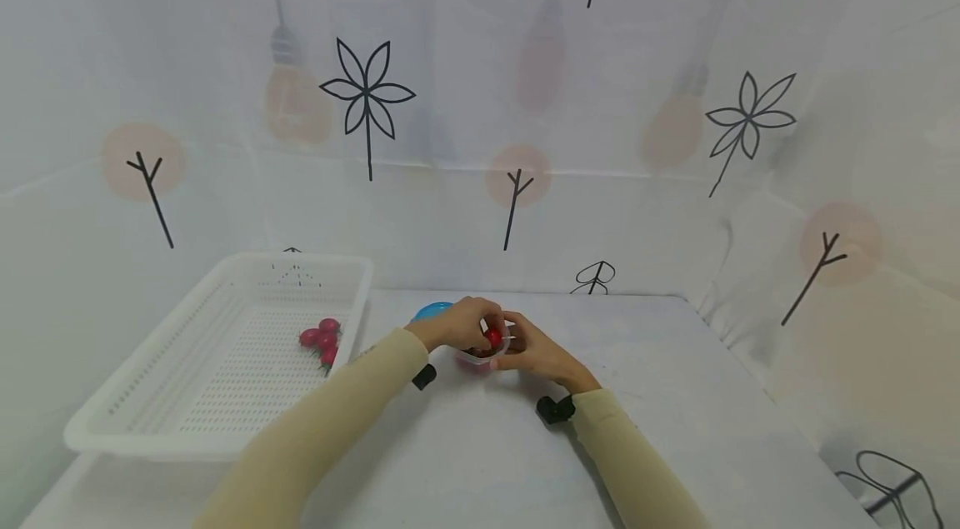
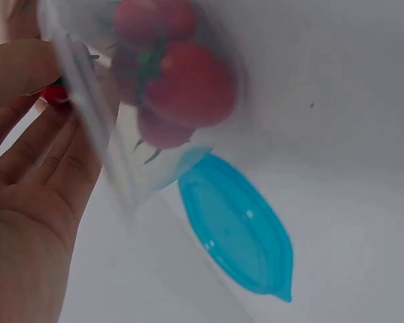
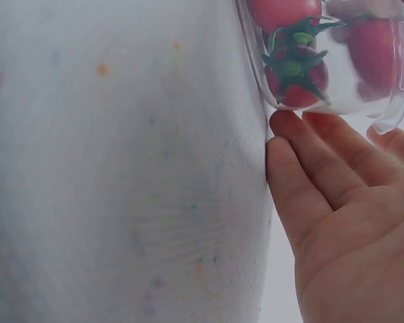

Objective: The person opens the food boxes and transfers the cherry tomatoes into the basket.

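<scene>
At the mouth of a clear plastic container (image 1: 476, 358), my left hand (image 1: 463, 324) pinches a red cherry tomato (image 2: 55, 93) between thumb and fingers. My right hand (image 1: 542, 356) holds the container from the right, thumb on the near side and fingers on the far side. Its fingers touch the clear wall (image 3: 374, 108) in the right wrist view. Several cherry tomatoes (image 2: 192, 84) with green stems lie inside the container. A blue lid (image 2: 237, 227) rests on the table behind the left hand, partly hidden by it in the head view.
A large white perforated basket (image 1: 217, 362) stands on the left of the table, with several cherry tomatoes (image 1: 327, 341) by its right wall. The white tabletop (image 1: 465, 454) runs back to a patterned curtain (image 1: 465, 96).
</scene>
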Demonstrator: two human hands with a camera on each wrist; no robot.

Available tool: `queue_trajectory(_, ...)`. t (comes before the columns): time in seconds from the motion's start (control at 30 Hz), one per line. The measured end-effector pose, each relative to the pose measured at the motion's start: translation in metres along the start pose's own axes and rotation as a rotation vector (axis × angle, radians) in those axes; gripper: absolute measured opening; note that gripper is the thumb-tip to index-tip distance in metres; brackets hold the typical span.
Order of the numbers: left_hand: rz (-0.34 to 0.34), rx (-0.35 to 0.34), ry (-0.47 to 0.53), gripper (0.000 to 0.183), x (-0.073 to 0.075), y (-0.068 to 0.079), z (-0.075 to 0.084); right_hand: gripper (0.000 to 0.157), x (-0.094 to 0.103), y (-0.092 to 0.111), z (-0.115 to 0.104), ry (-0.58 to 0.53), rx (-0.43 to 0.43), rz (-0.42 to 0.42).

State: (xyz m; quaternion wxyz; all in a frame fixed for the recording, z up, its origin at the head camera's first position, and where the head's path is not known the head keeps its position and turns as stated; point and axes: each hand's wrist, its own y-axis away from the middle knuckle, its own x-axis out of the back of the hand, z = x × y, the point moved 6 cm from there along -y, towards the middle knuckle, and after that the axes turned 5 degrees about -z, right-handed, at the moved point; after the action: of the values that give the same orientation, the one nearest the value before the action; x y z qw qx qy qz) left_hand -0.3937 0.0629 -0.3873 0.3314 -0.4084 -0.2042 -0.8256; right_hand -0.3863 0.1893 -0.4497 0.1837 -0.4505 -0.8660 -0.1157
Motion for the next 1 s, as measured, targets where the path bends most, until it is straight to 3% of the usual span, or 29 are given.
queue_trajectory(0.27,0.013,0.008,0.008,0.028,0.028,0.021,0.009,0.089,0.001,0.001,0.001,-0.003,-0.040,0.012)
queue_trajectory(0.57,0.063,-0.021,-0.027,0.029,0.057,0.068,0.017,0.090,-0.001,0.001,-0.002,0.021,-0.052,0.016)
queue_trajectory(0.77,0.087,-0.015,-0.014,0.030,0.069,0.103,0.011,0.092,-0.001,0.000,-0.003,0.031,-0.056,0.025)
queue_trajectory(1.0,0.121,-0.024,-0.014,0.027,0.079,0.133,-0.002,0.090,0.000,0.001,-0.001,0.044,-0.049,0.032)
